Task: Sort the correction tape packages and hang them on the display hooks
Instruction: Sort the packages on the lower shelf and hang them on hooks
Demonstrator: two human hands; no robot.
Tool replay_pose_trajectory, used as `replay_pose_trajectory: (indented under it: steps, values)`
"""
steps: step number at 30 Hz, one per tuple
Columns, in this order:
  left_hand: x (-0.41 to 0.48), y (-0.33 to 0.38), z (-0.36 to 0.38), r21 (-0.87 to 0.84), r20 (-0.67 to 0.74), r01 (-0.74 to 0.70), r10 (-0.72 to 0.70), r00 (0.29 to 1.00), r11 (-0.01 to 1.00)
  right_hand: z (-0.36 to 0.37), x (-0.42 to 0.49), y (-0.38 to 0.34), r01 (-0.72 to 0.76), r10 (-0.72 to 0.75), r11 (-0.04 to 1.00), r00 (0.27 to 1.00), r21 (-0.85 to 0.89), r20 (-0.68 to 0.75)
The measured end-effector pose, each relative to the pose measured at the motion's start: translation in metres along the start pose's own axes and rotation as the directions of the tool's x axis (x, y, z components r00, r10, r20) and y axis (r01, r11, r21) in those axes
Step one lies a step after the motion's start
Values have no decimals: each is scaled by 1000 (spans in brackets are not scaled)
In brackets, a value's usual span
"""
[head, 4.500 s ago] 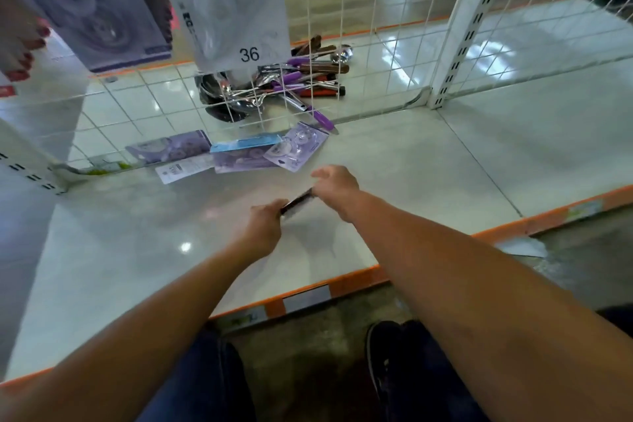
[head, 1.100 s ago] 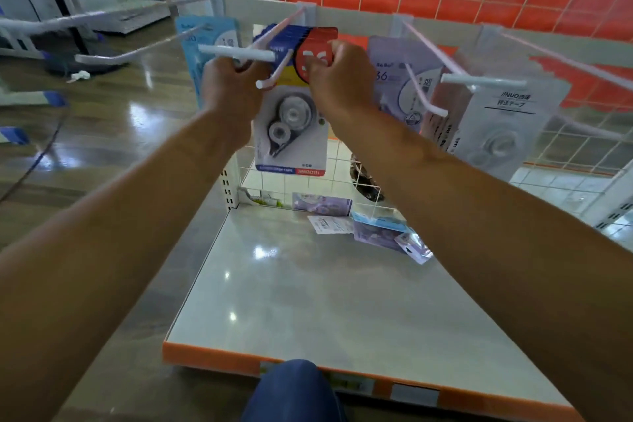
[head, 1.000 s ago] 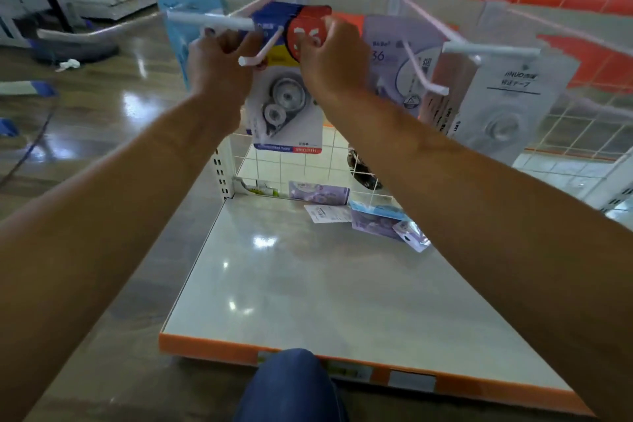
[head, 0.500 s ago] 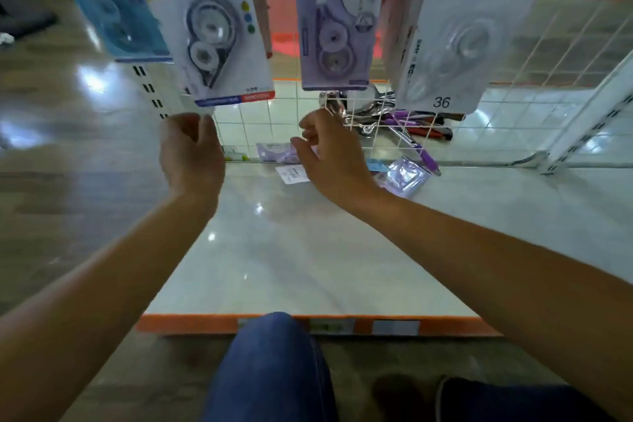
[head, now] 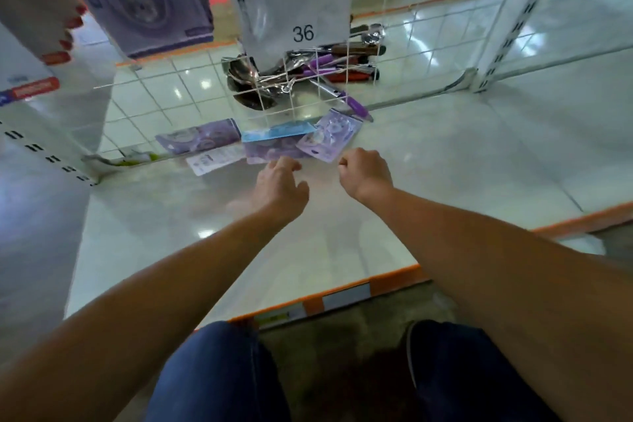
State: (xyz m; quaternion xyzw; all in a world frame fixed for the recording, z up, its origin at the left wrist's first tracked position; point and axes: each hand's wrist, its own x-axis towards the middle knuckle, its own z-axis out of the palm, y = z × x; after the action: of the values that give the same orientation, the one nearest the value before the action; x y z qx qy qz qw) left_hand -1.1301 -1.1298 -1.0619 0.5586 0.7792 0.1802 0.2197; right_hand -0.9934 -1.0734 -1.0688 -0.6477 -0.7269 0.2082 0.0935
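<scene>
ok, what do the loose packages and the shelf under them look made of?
Loose packages: printed card under a clear plastic blister, judging by the shiny raised dome; card might be thin plastic. Shelf: glossy pale surface with sharp light reflections, probably painted metal or laminate; cannot tell which.

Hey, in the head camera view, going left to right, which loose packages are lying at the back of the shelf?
Purple package → blue-and-purple package → tilted clear lilac package. The white card overlaps the span of the purple package, so I left it out of the order.
</scene>
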Motion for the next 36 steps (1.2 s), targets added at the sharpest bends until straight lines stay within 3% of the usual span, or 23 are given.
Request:
replay_pose_trajectory:
  steps: [4,15,20,28,31,33,36]
  values:
    - [29,14,28,39,114,6,-10,993,999,17,23,12,27,-25,999,999,-34,36]
    - [75,20,50,-147,156,144,-121,980,978,51,50,19,310,-249,910,940,-277,233]
    - [79,14,56,-277,113,244,-220,969,930,54,47,15,343,-282,913,922,-221,263]
    - [52,-8,41,-371,-64,280,-325,943,885,30,19,-10,307,-293,948,945,-87,145]
    - [38,-19,27,-443,-59,322,-385,921,837,17,10,-22,300,-296,953,949,-28,106]
    - [28,-22,15,-474,-69,314,-391,918,822,7,3,-28,300,-297,954,948,-14,112]
    - [9,-23,-10,-408,-121,227,-299,947,884,-5,-12,-38,313,-310,950,943,-8,124]
